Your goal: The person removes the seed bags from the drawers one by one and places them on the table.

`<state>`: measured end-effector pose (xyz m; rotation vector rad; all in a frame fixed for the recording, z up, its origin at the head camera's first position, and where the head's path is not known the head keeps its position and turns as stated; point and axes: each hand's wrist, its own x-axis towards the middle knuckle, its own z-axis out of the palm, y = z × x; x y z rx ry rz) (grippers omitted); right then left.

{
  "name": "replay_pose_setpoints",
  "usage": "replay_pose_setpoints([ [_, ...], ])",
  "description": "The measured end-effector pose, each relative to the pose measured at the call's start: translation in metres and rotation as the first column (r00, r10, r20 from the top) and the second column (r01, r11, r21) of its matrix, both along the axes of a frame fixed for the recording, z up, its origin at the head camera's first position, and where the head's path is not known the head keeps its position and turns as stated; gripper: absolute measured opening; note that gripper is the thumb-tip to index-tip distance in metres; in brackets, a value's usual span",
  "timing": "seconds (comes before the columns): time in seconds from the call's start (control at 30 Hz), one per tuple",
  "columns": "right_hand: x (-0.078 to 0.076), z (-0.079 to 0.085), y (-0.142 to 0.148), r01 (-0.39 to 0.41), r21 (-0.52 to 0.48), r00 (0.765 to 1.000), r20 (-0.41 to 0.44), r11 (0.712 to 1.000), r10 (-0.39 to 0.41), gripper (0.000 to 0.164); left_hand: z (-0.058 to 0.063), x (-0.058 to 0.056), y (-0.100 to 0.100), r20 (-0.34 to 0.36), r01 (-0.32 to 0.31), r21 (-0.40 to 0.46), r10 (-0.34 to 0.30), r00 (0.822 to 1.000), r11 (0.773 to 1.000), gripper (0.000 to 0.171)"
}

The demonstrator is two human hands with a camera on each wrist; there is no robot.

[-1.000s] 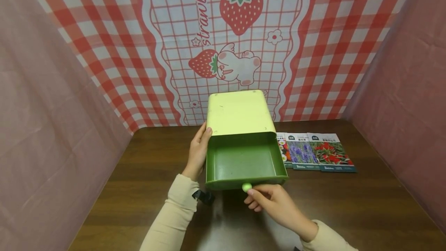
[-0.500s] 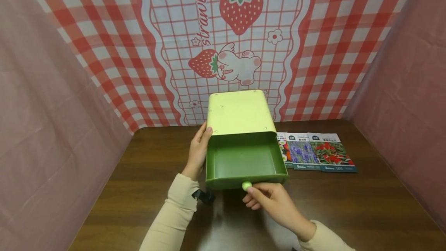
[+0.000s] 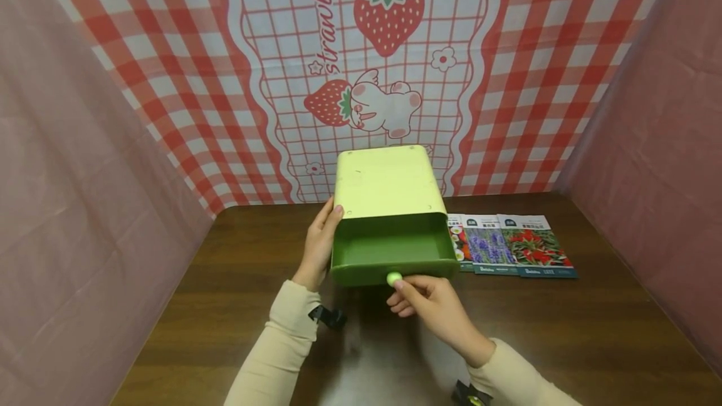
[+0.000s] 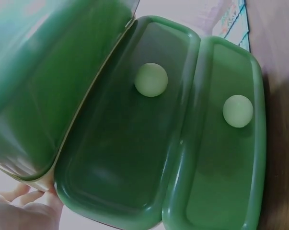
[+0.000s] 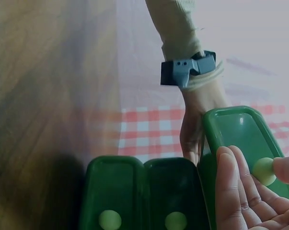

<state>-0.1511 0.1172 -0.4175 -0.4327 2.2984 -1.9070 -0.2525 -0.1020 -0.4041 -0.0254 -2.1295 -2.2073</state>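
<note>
In the head view a small pale-yellow drawer cabinet (image 3: 389, 180) stands on the table. Its green top drawer (image 3: 395, 246) is partly pulled out, and no contents show inside. My right hand (image 3: 437, 306) pinches that drawer's light-green round knob (image 3: 394, 279) between thumb and fingers. Against the cabinet's left side lies my left hand (image 3: 320, 240), its fingers fairly straight and the thumb near the front edge. The left wrist view shows two lower drawers, a middle one (image 4: 120, 129) and a bottom one (image 4: 221, 158), both pushed in, each with a round knob.
Several flower seed packets (image 3: 510, 246) overlap on the wooden table (image 3: 592, 331), right of the cabinet. A red-and-white checked strawberry cloth (image 3: 389, 17) hangs behind. Pink cloth walls (image 3: 73, 174) close off both sides.
The top drawer has slid part of the way inward, with my right hand still on its knob and moving along toward the cabinet. My left hand has stayed in place.
</note>
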Motion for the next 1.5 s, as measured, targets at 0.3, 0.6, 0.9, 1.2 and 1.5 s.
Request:
replay_pose_setpoints([
  [0.3, -0.02, 0.007, -0.003, 0.046, -0.027, 0.999, -0.022, 0.999, -0.046, 0.04, 0.002, -0.001, -0.002, -0.003, 0.037, 0.059, -0.037, 0.999, 0.998, 0.065],
  [0.6, -0.043, 0.011, -0.005, 0.03, -0.035, 1.0, -0.009, 0.999, -0.03, 0.04, 0.007, -0.001, -0.004, 0.025, 0.064, 0.073, -0.066, 0.997, 0.995, 0.066],
  [0.9, -0.062, 0.016, -0.005, 0.047, -0.031, 0.999, -0.017, 0.998, -0.047, 0.04, 0.008, -0.003, -0.001, 0.016, 0.108, 0.212, -0.114, 0.993, 0.971, 0.065],
  [1.2, -0.073, 0.017, -0.006, 0.067, 0.001, 0.998, -0.021, 0.998, -0.067, 0.038, 0.009, -0.001, 0.0, 0.009, 0.12, 0.246, -0.126, 0.992, 0.962, 0.067],
  [1.5, -0.072, 0.019, -0.004, 0.085, -0.008, 0.996, 0.0, 0.996, -0.085, 0.036, 0.008, 0.0, 0.0, 0.037, 0.082, 0.182, -0.091, 0.995, 0.98, 0.064],
])
